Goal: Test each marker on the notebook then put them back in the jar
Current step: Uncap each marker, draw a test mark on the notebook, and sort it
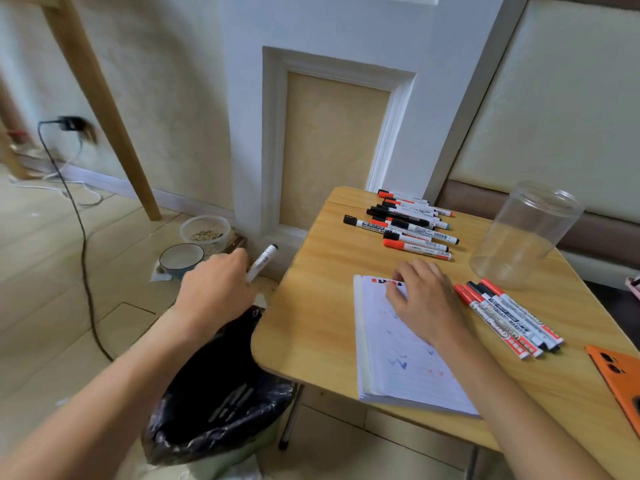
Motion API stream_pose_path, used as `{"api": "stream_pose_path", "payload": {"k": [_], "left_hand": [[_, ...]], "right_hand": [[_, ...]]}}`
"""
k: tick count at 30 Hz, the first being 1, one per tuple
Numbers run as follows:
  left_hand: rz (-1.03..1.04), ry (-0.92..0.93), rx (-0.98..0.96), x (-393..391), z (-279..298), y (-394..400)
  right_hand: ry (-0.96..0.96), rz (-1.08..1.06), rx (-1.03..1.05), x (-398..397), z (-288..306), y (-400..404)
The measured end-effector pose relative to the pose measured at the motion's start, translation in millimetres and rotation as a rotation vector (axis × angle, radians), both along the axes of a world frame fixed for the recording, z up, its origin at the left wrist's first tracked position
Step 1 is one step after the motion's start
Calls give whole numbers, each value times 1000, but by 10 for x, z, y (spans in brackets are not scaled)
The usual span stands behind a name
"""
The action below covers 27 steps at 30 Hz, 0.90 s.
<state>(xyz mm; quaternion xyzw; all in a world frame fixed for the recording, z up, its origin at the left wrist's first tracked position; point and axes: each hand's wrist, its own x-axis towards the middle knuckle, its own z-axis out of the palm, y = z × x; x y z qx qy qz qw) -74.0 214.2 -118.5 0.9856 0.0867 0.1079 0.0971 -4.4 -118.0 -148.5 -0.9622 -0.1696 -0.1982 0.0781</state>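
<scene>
L hand [216, 282] grips marker [262, 262] mid-barrel beyond table's [311, 327] left edge; light, rigid, slick; R hand [424, 299] flat on notebook [398, 362].

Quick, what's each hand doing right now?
Left hand: grips a black-capped marker above the bin.
Right hand: open, fingers resting on the notebook.

Counted: 1 jar [526, 233], 1 notebook [405, 351], 1 bin [221, 393], 2 bowls [194, 244] at 9 o'clock. 1 marker [262, 262] held off table; 4 markers [509, 318] at 3 o'clock; pile [412, 225] at 12 o'clock, about ten, exact number not countable.
</scene>
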Motion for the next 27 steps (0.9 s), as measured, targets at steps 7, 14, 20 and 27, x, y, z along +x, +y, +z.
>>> {"api": "stream_pose_path", "payload": {"k": [7, 14, 20, 27], "left_hand": [[4, 682, 44, -220, -278, 207], [-41, 751, 68, -136, -526, 292], [28, 135, -195, 159, -478, 66], [-426, -277, -475, 273, -12, -1040]], "right_hand": [[-30, 2, 28, 2, -5, -8], [-21, 1, 21, 0, 5, -11], [-15, 1, 37, -17, 29, 1], [-36, -16, 44, -37, 30, 5]]}}
